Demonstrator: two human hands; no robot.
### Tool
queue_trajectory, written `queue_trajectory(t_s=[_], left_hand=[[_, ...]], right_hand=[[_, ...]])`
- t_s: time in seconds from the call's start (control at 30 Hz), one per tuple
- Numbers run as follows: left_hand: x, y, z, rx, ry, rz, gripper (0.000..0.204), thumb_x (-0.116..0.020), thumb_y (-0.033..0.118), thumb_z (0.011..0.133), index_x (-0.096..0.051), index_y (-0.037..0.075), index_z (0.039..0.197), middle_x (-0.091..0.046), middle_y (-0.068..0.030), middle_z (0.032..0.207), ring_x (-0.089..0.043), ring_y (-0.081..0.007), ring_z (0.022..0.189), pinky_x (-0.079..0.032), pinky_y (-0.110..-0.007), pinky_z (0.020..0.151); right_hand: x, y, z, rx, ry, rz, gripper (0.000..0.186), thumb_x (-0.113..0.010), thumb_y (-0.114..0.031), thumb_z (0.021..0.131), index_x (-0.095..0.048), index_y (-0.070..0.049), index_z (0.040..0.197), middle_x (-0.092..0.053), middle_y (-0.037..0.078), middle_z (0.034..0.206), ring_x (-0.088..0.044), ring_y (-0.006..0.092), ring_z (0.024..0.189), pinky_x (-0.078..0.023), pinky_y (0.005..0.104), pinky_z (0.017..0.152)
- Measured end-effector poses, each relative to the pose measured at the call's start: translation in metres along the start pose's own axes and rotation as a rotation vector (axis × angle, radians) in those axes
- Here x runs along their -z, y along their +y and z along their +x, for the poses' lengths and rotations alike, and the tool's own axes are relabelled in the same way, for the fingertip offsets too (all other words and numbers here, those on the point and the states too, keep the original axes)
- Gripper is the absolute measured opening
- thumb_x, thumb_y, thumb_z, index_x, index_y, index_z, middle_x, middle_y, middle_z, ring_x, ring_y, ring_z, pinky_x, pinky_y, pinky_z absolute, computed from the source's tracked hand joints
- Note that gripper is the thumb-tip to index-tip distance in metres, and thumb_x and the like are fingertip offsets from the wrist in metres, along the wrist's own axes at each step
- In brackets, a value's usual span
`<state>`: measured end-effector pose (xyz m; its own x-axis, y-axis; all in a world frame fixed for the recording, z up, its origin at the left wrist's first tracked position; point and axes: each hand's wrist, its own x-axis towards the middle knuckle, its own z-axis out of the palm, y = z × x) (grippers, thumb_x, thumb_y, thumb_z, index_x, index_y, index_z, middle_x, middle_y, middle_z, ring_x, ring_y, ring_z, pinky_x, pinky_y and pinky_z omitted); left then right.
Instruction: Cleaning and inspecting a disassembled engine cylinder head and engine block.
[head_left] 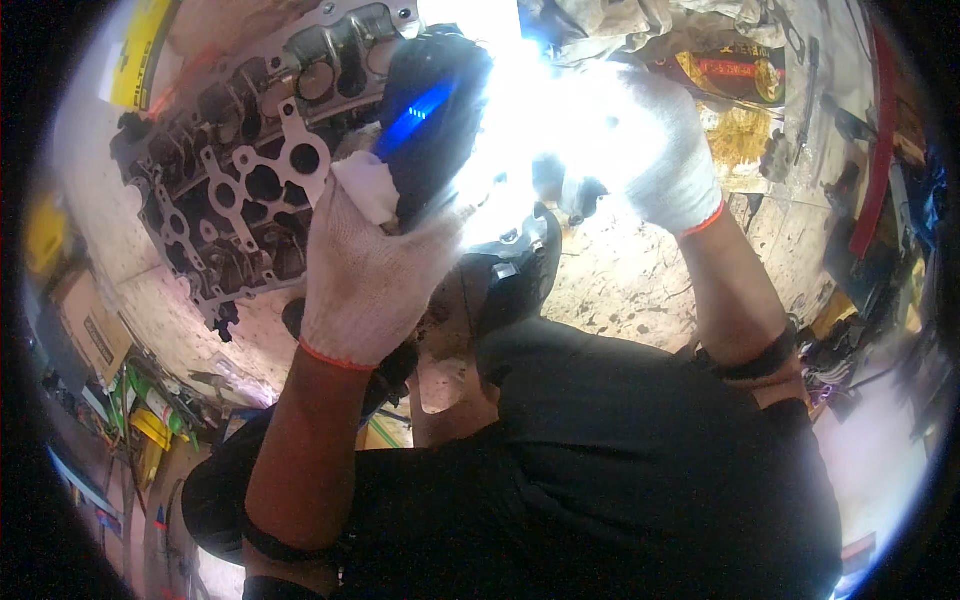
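My left hand (pixel 370 290), in a white knit glove with orange cuff, has its fingers round a dark oblong object (pixel 445 150) with a blue glint, and a white cloth or pad (pixel 365 185) shows by my thumb. My right hand (pixel 660 170), gloved alike, is raised beside a very bright glare that washes out its fingers and whatever they touch. Behind my left hand lies a metal engine head (pixel 285 65) with grey cut-out gaskets (pixel 258 165) over it; part of the metal under the glare is lost.
A yellow box (pixel 135 50) is at upper left, a red and yellow container (pixel 730 70) and crumpled cloths (pixel 650 20) at upper right. A long red strip (pixel 868 215) lies right. Cardboard (pixel 90 325) and mixed clutter line the left. My dark-clothed legs fill the lower middle.
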<state>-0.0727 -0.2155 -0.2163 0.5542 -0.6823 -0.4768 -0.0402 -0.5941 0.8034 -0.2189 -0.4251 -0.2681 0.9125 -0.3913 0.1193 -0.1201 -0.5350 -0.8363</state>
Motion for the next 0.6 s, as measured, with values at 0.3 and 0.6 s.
queue_trajectory(t_s=[0.3, 0.6], left_hand=[[0.001, 0.008, 0.000, 0.017, 0.004, -0.020, 0.018, -0.075, 0.008, 0.083, -0.061, 0.003, 0.092, -0.061, -0.0011, 0.085, -0.056, -0.0102, 0.075, -0.048, -0.030, 0.069], [0.000, -0.004, 0.001, 0.013, -0.004, -0.088, 0.022, -0.076, 0.008, 0.082, -0.064, 0.003, 0.099, -0.062, -0.0011, 0.090, -0.057, -0.0108, 0.079, -0.049, -0.029, 0.071]], right_hand=[[-0.001, 0.008, 0.009, -0.016, 0.050, -0.011, 0.009, -0.075, -0.014, 0.089, -0.078, -0.008, 0.096, -0.075, 0.011, 0.090, -0.073, 0.0270, 0.079, -0.057, 0.0366, 0.069], [-0.006, -0.001, 0.006, 0.057, 0.096, -0.159, 0.008, -0.074, -0.015, 0.089, -0.077, -0.009, 0.094, -0.073, 0.010, 0.086, -0.071, 0.0297, 0.076, -0.056, 0.0399, 0.067]])
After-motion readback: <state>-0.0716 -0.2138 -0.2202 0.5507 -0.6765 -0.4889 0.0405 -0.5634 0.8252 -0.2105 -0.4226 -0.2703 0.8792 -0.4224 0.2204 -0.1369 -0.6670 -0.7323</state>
